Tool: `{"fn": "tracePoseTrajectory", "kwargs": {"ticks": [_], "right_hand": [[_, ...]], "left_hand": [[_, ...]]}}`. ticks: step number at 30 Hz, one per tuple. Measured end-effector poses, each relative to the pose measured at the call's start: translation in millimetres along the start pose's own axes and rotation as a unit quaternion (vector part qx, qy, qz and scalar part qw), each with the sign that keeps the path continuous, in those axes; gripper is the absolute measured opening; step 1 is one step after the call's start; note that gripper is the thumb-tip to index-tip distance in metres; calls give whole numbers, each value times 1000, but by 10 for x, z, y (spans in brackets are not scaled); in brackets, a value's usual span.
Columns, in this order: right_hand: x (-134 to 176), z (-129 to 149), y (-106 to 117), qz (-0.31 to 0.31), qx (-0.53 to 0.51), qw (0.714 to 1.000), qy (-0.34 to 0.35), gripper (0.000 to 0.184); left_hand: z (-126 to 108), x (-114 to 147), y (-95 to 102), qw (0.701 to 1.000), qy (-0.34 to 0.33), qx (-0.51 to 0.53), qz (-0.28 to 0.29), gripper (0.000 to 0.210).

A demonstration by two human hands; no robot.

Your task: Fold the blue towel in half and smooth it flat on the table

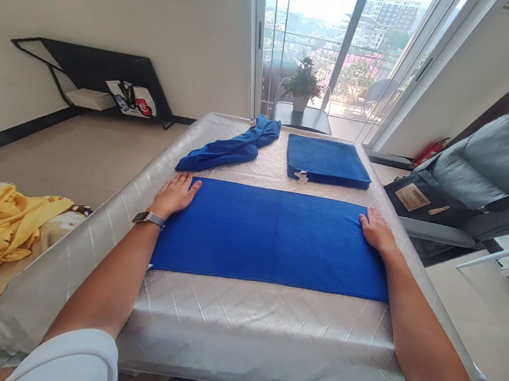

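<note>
A blue towel (pixel 272 235) lies spread flat as a wide rectangle near the front of the table. My left hand (pixel 176 195) rests with its fingers out on the towel's far left corner; a watch is on that wrist. At the far right corner, my right hand (pixel 374 228) lies on the towel's edge, fingers extended. Beyond the towel, to the right, sits a neat stack of folded blue towels (pixel 328 160) with a white tag on its near edge. A crumpled blue towel (pixel 232 146) lies loosely to the left of that stack.
A silvery quilted cloth (pixel 267 325) covers the table. Behind it stands a chair (pixel 305 118) with a potted plant (pixel 303 83), before a sliding glass door. Yellow fabric (pixel 0 230) lies at the left. A grey leather recliner (pixel 498 161) stands at the right.
</note>
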State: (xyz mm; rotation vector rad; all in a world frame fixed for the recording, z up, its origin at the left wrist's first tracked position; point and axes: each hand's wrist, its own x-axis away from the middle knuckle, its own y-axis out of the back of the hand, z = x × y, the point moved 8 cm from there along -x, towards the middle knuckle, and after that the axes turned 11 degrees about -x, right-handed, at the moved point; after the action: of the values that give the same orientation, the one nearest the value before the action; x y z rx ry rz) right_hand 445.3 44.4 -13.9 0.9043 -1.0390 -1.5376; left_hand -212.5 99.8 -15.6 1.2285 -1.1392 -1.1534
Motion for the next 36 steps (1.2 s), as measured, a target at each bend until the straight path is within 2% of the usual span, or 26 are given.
{"fn": "tracePoseTrajectory", "kwargs": {"ticks": [4,7,9,11,13,15,18,21,24,27,31,34,36], "right_hand": [[29,36,43,-20,3,1000,6,69],[60,96,91,-36,7,999,22,67],[91,182,121,-48,9,998,40,66],[139,339,140,-61,4,996,67,63],[213,602,130,-72,-7,992,108,61],[307,978,66,-68,-19,985,156,59],[450,1681,-167,-12,-27,973,228,59],[534,2329,-459,54,-20,960,273,60],[501,2678,-704,96,-7,962,255,63],[430,2750,-834,104,-4,970,219,65],[384,2625,-842,117,-4,971,211,68],[338,2294,-740,129,9,972,195,69],[278,1924,-621,124,27,978,167,69]], "left_hand": [[46,69,44,1000,20,10,-7,81],[59,125,143,999,21,8,-40,79],[-2,169,249,997,12,7,-79,77],[-177,227,356,993,-11,19,-117,72],[-524,301,418,989,-71,39,-127,66],[-1024,402,429,979,-165,49,-110,62],[-1809,561,424,953,-285,35,-96,58],[-2376,595,421,938,-326,26,-112,60],[-2665,524,334,940,-322,19,-106,62],[-2753,467,204,945,-316,11,-83,63],[-2685,438,123,952,-299,19,-55,72],[-2493,420,127,956,-288,20,-45,74],[-2259,394,137,960,-278,12,-42,72]]}}
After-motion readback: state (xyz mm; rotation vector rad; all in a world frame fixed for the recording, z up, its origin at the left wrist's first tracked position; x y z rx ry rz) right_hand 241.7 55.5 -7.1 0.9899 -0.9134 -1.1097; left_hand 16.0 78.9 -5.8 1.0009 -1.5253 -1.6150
